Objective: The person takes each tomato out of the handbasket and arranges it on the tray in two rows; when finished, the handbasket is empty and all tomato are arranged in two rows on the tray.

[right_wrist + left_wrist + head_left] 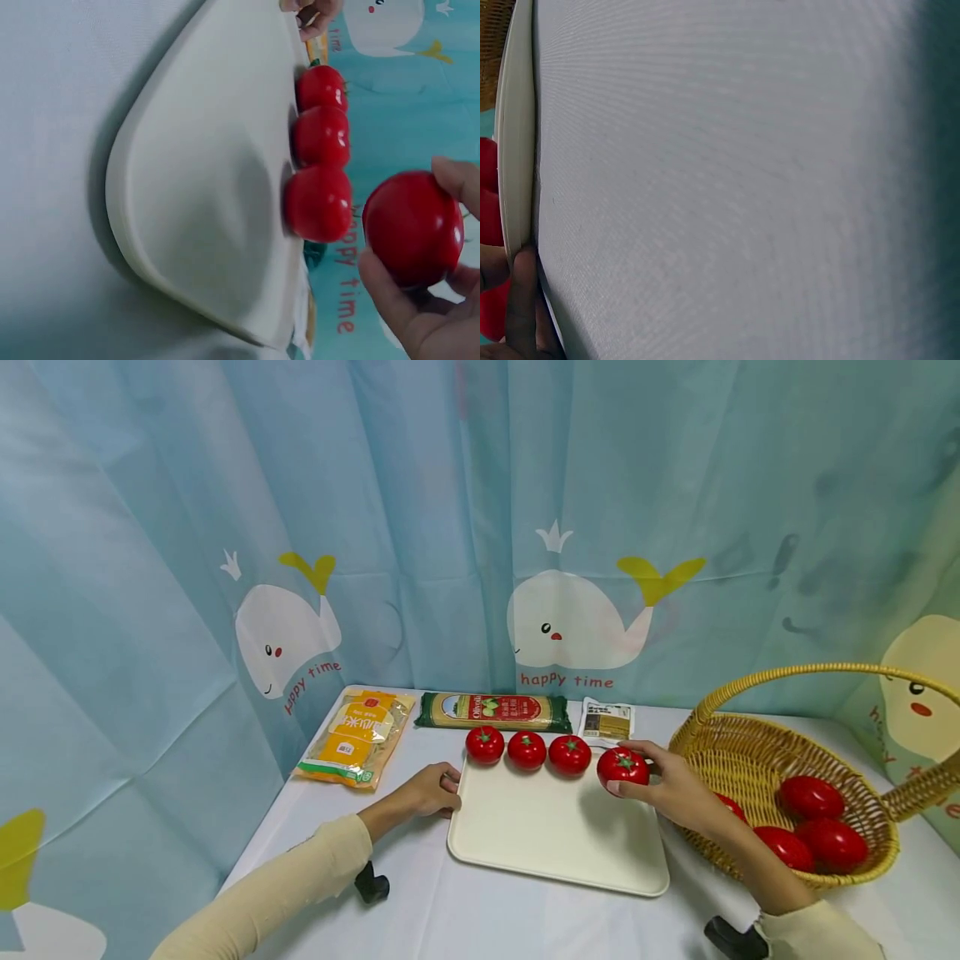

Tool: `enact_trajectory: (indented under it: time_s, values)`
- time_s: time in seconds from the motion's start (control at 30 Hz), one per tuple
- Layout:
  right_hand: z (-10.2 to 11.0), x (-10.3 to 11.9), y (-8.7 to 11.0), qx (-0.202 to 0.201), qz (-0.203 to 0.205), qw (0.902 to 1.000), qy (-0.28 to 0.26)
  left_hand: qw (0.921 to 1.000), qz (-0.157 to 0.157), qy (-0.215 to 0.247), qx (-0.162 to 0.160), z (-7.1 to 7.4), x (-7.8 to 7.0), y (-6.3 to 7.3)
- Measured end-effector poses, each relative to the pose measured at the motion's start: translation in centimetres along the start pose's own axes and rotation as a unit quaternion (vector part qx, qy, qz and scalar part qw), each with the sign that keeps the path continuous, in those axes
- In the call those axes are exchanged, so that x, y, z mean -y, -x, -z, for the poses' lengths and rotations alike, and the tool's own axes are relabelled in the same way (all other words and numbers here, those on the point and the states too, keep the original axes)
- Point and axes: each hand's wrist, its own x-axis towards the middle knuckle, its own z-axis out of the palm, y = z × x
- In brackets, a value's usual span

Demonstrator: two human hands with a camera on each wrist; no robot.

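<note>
Holding a tomato (622, 768) at the tray's upper right corner, right of centre in the head view, the right hand (671, 785) has its thumb and fingers curled around the fruit's side. The cream tray (555, 835) lies at lower centre on the white-covered bench (412, 885), and from where I stand I count three more tomatoes (527, 751) lined up along its upper edge. At its left side the left hand (433, 789) grips the rim. A wicker basket (727, 752) with red oval pieces (812, 797) sits at the right of the frame; an orange bag (352, 735), a long green-ended packet (492, 712) and a small white packet (607, 722) lie along the back, before a blue whale curtain (450, 510).

Over in the left wrist view, the tray runs down the left edge, its rim pinched by the left fingers at lower left.

From the right wrist, the held tomato fills the right side, clasped between thumb and fingers and clear of the tray; the row of three stands at upper centre, with the left hand at the top.
</note>
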Motion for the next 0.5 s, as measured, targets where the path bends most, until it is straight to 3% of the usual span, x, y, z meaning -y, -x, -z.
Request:
enact_trajectory:
  time_s: [0.5]
  values:
    - [-2.4,-1.7,-1.8,-0.061,-0.055,0.9965,0.015,0.9999,0.011,-0.002,-0.002,-0.1,0.1,-0.1]
